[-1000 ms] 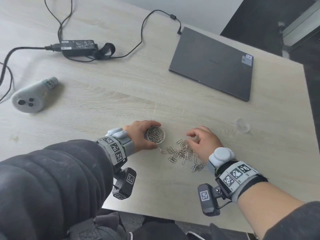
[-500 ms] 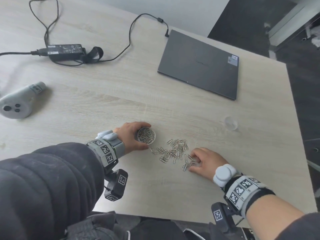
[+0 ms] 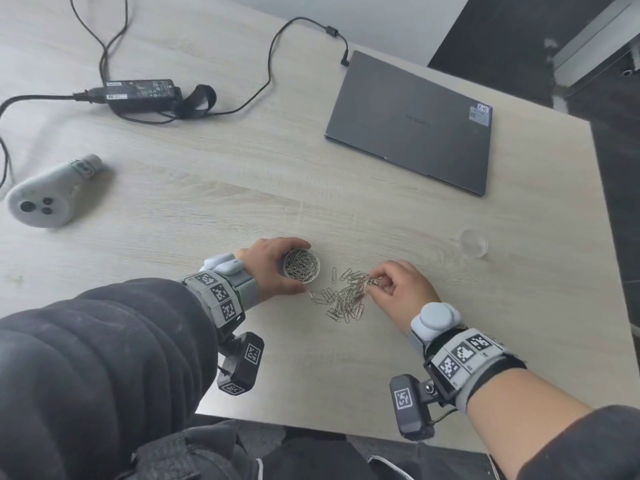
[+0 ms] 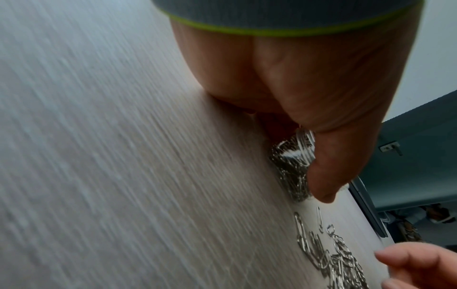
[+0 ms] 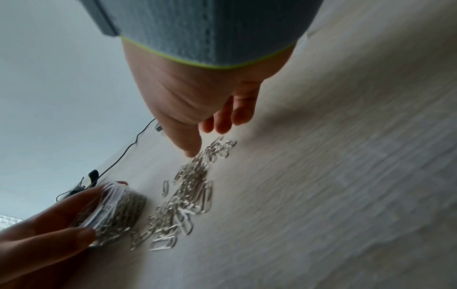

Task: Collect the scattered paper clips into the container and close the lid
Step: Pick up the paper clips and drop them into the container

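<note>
Nearby, on the desk [image 3: 242, 202], sit one shut laptop [image 3: 408, 123] at one o'clock, one charger [image 3: 140, 93] at eleven o'clock and one white controller [image 3: 45, 195] at ten o'clock. One clear lid [image 3: 473, 242] lies at three o'clock of the paper clips [image 3: 346, 297], too many and too tangled to count. The left hand [image 3: 273, 265] has its grip wrapped around the open container [image 3: 301, 265], already full of clips. The right hand [image 3: 403, 292] has its grip pinching clips at the pile's far edge.

Soft, even daylight, faint shadows. The head view is sharp but bends at the edges; both wrist views are dim, with smeared bench [image 4: 123, 156] grain.
</note>
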The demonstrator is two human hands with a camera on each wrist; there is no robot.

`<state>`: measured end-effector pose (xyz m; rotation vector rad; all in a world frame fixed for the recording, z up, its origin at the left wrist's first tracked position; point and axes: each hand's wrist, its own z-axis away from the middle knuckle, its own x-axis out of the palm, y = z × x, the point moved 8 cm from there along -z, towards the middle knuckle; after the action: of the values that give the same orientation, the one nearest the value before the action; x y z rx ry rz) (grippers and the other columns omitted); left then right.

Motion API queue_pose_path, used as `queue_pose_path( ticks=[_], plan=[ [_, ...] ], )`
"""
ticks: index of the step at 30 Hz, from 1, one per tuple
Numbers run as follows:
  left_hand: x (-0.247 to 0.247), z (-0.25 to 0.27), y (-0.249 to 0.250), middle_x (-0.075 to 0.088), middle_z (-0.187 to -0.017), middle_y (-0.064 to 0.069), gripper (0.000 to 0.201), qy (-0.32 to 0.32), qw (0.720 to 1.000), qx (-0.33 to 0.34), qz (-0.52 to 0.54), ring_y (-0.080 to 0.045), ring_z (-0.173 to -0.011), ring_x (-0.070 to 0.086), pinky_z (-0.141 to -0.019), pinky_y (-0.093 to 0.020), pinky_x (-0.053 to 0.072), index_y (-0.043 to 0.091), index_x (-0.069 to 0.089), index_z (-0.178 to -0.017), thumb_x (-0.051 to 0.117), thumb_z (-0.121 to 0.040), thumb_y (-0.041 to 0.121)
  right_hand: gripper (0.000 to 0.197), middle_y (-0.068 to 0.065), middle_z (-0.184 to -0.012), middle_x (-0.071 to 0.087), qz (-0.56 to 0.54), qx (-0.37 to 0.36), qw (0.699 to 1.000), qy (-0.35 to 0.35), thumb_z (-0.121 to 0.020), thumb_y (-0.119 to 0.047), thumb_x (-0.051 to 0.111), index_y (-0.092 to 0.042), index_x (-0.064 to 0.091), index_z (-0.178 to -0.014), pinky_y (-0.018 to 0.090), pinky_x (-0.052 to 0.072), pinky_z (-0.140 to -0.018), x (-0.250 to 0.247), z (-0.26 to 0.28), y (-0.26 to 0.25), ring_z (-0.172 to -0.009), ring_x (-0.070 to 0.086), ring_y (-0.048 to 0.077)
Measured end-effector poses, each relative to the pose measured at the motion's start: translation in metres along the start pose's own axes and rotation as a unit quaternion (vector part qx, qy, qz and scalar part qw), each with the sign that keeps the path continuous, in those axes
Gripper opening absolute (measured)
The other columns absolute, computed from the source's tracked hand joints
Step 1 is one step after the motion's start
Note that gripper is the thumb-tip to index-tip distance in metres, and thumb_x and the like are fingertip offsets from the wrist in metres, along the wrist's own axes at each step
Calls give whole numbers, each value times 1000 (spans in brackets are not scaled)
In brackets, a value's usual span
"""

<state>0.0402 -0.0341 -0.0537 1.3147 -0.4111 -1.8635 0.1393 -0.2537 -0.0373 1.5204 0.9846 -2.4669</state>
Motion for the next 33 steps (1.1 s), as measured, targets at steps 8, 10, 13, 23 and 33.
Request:
queue_pose_path(
  ticks=[8, 10, 13, 23, 33],
  plan=[
    [1, 0, -2, 59, -129, 17, 69, 0, 1000, 1, -10, -11, -120, 49, -98, -30, 37, 40, 52, -131, 81, -69, 44, 97, -10, -146, 27, 174, -59, 976, -119, -59, -62, 75, -42, 28, -142, 43, 34, -107, 13, -1, 9, -131, 27, 21],
    [1, 0, -2, 59, -128, 17, 70, 0, 1000, -1, -10, -12, -121, 49, -100, -33, 38, 42, 51, -131, 80, -67, 48, 97, -10, -146, 27, 186, -74, 972, -123, -61, -63, 73, -42, 26, -144, 42, 33, -107, 17, -3, 2, -131, 27, 20],
    [-1, 1, 3, 60, -129, 14, 68, 7, 1000, 10, 4, -8, -116, 48, -90, -20, 29, 36, 53, -132, 82, -70, 39, 85, -9, -137, 36, 164, -105, 972, -128, -66, -56, 74, -39, 37, -141, 38, 35, -104, 24, -7, -13, -125, 32, 18],
    [1, 0, -1, 61, -124, 19, 85, 9, 1000, 12, 22, -10, -117, 51, -101, -40, 42, 42, 54, -127, 53, -47, 70, 16, -7, -107, 55, 101, -89, 983, -123, -87, -28, 65, -24, 64, -103, 34, 48, -79, 34, -12, -28, -93, 55, 17],
    [2, -2, -3, 60, -124, 19, 84, 2, 999, 15, 30, -9, -116, 51, -103, -43, 40, 43, 53, -128, 54, -48, 70, 6, -7, -85, 58, 79, -2, 990, -120, -81, -17, 58, -21, 60, -86, 25, 35, -65, 26, -20, -26, -80, 53, 16]
  ],
)
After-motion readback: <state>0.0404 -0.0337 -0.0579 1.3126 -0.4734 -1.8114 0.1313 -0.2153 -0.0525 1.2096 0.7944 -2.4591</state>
